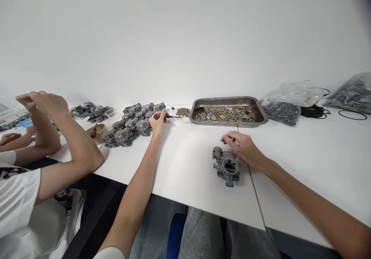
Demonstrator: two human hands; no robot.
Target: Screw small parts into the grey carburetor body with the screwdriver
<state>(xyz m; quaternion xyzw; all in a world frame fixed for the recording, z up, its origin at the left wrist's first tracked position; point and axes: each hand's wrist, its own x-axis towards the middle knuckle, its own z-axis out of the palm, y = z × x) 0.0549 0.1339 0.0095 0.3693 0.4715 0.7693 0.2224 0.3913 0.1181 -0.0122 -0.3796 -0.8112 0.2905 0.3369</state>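
My left hand (158,124) is closed around a screwdriver (161,116) with a red and black handle. Its thin shaft points right, and the tip is close to a heap of small brass-coloured screws (183,112). Nearer to me on the right stands a grey metal carburetor (227,167), its round bore facing me. Just above and behind it is my right hand (239,145), fingers curled inward with the tips close together; anything between them is too small or hidden to make out.
Beyond lies a metal tray (262,116) of mixed small brass parts. Several carburetors (124,133) crowd the left, beside a tan round container (101,132). Plastic bags of dark parts (281,112) and black rings (314,112) lie right. A co-worker's arms (77,139) rest at far left.
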